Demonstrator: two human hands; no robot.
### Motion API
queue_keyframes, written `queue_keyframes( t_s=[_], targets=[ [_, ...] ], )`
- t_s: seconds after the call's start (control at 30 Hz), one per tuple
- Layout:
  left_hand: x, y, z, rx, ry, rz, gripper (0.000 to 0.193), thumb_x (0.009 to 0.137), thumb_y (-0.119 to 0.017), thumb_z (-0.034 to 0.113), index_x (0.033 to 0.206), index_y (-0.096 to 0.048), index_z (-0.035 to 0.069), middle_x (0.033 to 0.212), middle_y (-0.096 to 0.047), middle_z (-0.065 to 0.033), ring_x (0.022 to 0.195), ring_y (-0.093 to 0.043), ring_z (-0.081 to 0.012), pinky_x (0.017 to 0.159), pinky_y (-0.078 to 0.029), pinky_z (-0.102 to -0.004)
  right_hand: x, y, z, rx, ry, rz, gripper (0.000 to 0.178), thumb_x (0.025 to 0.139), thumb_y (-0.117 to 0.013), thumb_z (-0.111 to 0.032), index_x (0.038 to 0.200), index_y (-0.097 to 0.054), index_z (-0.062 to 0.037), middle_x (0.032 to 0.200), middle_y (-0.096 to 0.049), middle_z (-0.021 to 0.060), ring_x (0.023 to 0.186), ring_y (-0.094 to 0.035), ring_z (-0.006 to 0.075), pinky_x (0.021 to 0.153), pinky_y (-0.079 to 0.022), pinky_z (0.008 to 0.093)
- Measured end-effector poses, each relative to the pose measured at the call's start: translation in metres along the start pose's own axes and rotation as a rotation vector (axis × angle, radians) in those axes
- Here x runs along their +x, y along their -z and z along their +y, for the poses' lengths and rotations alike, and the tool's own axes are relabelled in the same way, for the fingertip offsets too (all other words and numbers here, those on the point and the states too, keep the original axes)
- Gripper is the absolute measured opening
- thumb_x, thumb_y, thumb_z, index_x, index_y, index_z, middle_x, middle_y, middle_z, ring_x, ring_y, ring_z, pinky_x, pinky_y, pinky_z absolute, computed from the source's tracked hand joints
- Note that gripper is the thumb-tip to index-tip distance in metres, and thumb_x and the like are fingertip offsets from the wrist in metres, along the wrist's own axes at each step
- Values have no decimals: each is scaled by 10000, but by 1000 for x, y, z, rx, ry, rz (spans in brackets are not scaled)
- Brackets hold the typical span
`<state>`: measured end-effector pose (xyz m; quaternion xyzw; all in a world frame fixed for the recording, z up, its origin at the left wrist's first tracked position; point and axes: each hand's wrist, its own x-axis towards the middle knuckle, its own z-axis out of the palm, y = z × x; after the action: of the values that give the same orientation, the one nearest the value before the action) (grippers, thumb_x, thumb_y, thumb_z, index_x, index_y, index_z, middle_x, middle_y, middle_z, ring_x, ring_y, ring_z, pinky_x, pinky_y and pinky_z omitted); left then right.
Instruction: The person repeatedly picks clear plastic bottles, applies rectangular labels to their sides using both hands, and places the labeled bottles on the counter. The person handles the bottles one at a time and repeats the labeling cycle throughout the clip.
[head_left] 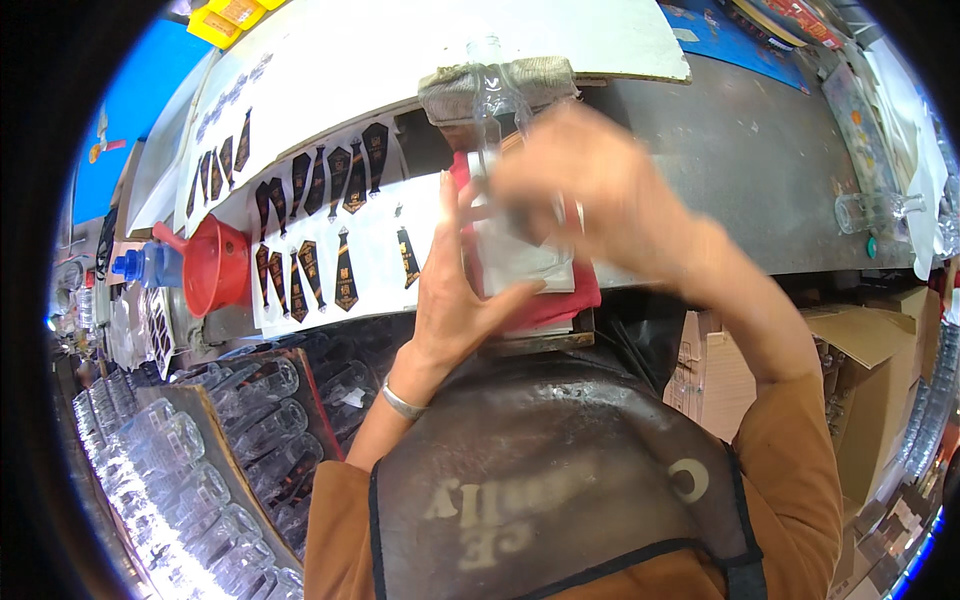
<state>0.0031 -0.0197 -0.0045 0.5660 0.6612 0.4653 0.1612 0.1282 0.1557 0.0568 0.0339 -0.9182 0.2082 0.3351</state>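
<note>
A clear glass bottle [490,100] lies on its back with its neck pointing away from me, propped on a rolled grey cloth [447,92]. Under its body is a red cloth [548,312] on a small stand. My left hand [445,290] lies along the bottle's left side, its thumb stretched across the near end, so it holds the bottle between thumb and fingers. Over the bottle is my right hand [585,190], curled and smeared by motion. Something dark shows beneath its fingers, too blurred to name. The bottle's middle is hidden by that hand.
Left of the stand lies a white sheet with several black tie-shaped decals [345,270]. A red plastic dipper [217,265] stands at its edge. Many clear bottles [270,415] fill crates at lower left. Another bottle [870,212] lies at far right, above cardboard boxes [850,345].
</note>
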Motion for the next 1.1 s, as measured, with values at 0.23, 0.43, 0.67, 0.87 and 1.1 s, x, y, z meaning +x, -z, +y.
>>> queue_keyframes(
  t_s=[0.23, 0.43, 0.67, 0.87, 1.1],
  targets=[
    [0, 4, 2, 8, 37, -48, 1228, 682, -887, 92, 1603, -76, 43, 1524, -410, -222, 1292, -534, -314, 1012, -496, -408, 1, 6, 37, 135, -264, 145, 214, 855, -689, -51, 1068, -685, -40, 956, -682, 111, 844, -671, 237, 742, -544, 325],
    [-2, 0, 3, 119, -44, -18, 1160, 678, -885, 101, 1569, -154, -24, 1495, -415, -273, 1254, -558, -357, 1011, -491, -419, -62, 9, -20, 421, -113, -59, 325, 683, -722, 60, 981, -681, -63, 1054, -701, 97, 961, -666, 302, 878, -531, 418],
    [3, -21, 13, 46, 28, 75, 1203, 703, -832, -33, 1597, -30, 39, 1581, -308, -233, 1398, -429, -346, 1099, -442, -435, -79, 13, -3, 1040, -1076, 46, 383, 1066, -478, -299, 1054, -703, 10, 880, -701, 57, 826, -602, 77, 710, -479, 236],
    [1, -5, 2, -428, 123, -15, 1142, 820, -744, 26, 1597, 93, 56, 1574, -322, -216, 1404, -414, -327, 1159, -352, -450, -60, -20, -19, 931, -988, -57, 553, 1083, -385, -399, 1203, -655, 68, 996, -746, 110, 652, -524, 80, 632, -440, 238],
    [-26, 0, -16, 115, -34, -25, 980, 801, -805, 278, 1549, -248, -22, 1599, -212, -292, 1378, -390, -458, 1153, -324, -487, -56, -20, -56, 80, -764, -134, 325, 910, -689, -151, 1179, -656, 28, 892, -735, 192, 646, -683, 221, 622, -514, 331]
  ],
)
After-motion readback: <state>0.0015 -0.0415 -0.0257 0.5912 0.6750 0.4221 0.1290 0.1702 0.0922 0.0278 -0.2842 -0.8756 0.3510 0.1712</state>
